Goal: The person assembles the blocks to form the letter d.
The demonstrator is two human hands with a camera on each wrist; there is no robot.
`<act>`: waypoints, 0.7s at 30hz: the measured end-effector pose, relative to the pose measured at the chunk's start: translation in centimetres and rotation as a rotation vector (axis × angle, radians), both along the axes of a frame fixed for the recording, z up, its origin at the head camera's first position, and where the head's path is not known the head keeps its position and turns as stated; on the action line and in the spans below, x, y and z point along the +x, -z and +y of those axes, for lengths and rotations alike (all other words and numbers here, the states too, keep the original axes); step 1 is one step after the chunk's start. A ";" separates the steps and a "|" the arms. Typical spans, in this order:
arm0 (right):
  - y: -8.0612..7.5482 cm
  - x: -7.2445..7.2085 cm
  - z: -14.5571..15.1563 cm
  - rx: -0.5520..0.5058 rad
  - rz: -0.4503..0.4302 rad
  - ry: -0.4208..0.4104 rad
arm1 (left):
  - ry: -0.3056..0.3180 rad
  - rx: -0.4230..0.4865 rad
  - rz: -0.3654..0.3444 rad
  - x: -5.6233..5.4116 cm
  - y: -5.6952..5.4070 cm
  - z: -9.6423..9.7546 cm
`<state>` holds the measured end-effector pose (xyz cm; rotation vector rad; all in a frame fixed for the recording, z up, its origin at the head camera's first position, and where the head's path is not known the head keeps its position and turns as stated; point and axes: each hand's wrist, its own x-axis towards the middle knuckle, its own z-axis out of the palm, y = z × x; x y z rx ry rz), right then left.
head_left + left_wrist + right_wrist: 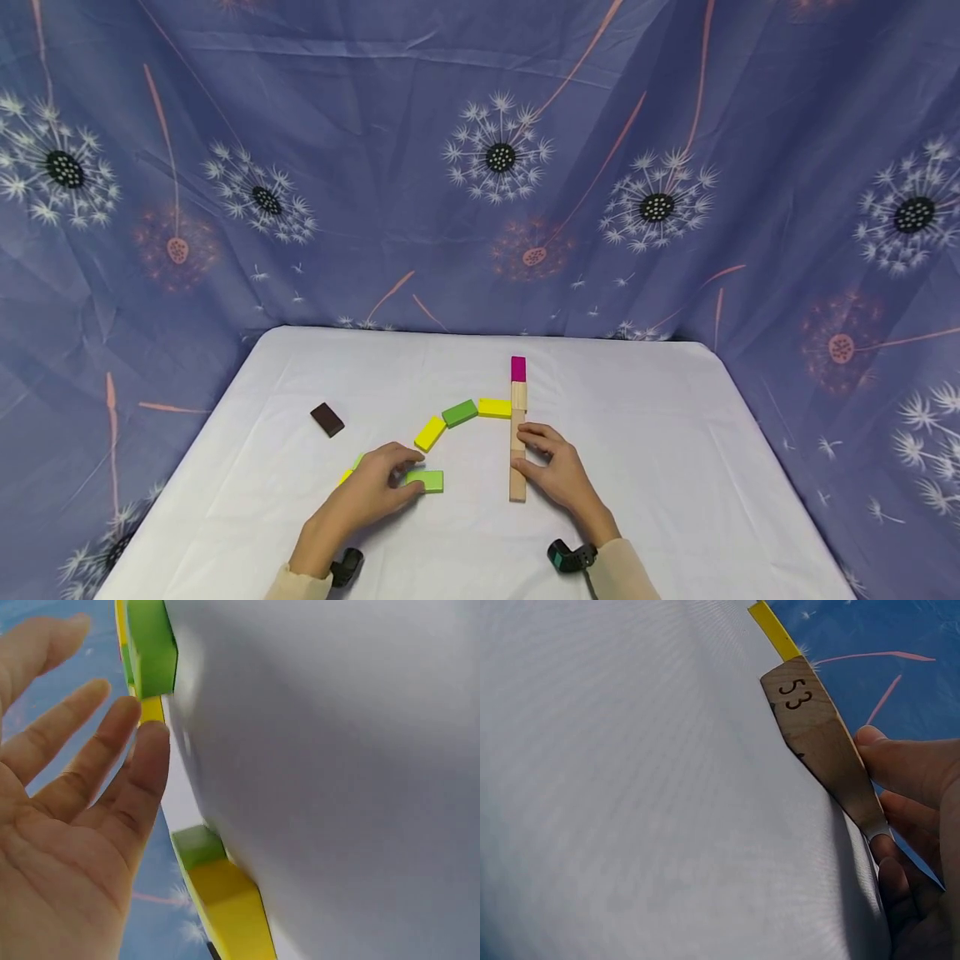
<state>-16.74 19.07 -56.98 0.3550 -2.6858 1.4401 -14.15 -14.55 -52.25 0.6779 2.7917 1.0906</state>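
Note:
In the head view, my left hand (pixel 372 483) hovers beside a light green block (pixel 430 481). The left wrist view shows that hand (pixel 90 772) with fingers spread and nothing between them. My right hand (pixel 558 475) grips a plain wooden block (pixel 517 479) in a straight row, thumb and fingertips on it. Seen from the right wrist, the wooden block (pixel 810 727) bears the number 53, and part of the fingers' hold is hidden behind it. A curve of a yellow block (pixel 431 434), a green block (pixel 460 413) and another yellow block (pixel 495 407) meets the row's left side.
A magenta block (pixel 518 369) caps the far end of the row. To the left lies a dark brown block (pixel 327 419). Yellow and green blocks (pixel 225 892) sit partly hidden behind my left hand. White cloth (pixel 675 467) covers the table; a patterned curtain (pixel 375 167) surrounds it.

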 end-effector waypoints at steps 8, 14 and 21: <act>0.2 -0.2 0.1 0.016 -0.008 0.007 | -0.114 -0.049 -0.042 0.0 -0.1 -0.7; 0.2 0.0 0.1 0.008 0.008 -0.001 | -0.148 -0.073 -0.074 -0.1 -0.1 -0.5; 0.2 0.0 0.0 -0.009 -0.007 0.006 | -0.134 -0.068 -0.095 -0.6 -0.2 -0.3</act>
